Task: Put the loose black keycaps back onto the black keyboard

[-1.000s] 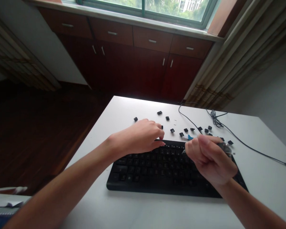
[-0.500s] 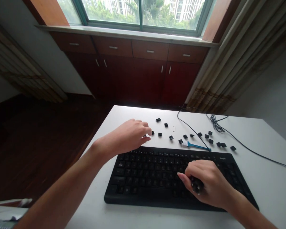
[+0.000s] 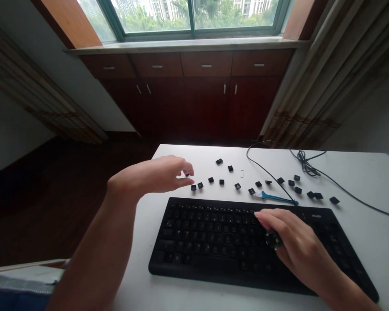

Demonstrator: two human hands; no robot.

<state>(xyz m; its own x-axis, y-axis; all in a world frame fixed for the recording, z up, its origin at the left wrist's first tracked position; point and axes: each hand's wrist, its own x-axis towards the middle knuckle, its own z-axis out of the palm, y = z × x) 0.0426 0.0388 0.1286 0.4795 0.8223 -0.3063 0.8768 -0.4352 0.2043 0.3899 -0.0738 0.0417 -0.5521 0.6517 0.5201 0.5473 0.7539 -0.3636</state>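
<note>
Left hand (image 3: pixel 168 173) above the far-left corner of the keyboard (image 3: pixel 210 242), thumb and fingers parted; one keycap (image 3: pixel 186 174) shows in that gap, seemingly on the table rather than pinched. Right hand (image 3: pixel 300 239) over the keyboard's right-of-centre keys, curled round a dark tool (image 3: pixel 272 239); its working end can't be made out.

Keyboard lies flat on the white table (image 3: pixel 181 293), long edge toward the wearer. Judged stiff, fairly light, liable to slide; best steadied by its near rim. More keycaps (image 3: pixel 221 182) lie in a ragged line beyond its far edge: likely light, hard, easily flicked away, best taken by opposite sides.

Also beyond the far edge: blue brush (image 3: pixel 275 197), thin wire piece (image 3: pixel 242 173), cable (image 3: pixel 266 169) with bundled coils off the far-right corner. Cable crosses the brush handle, so both obstruct the keyboard's far edge there; right hand masks keys beneath.
</note>
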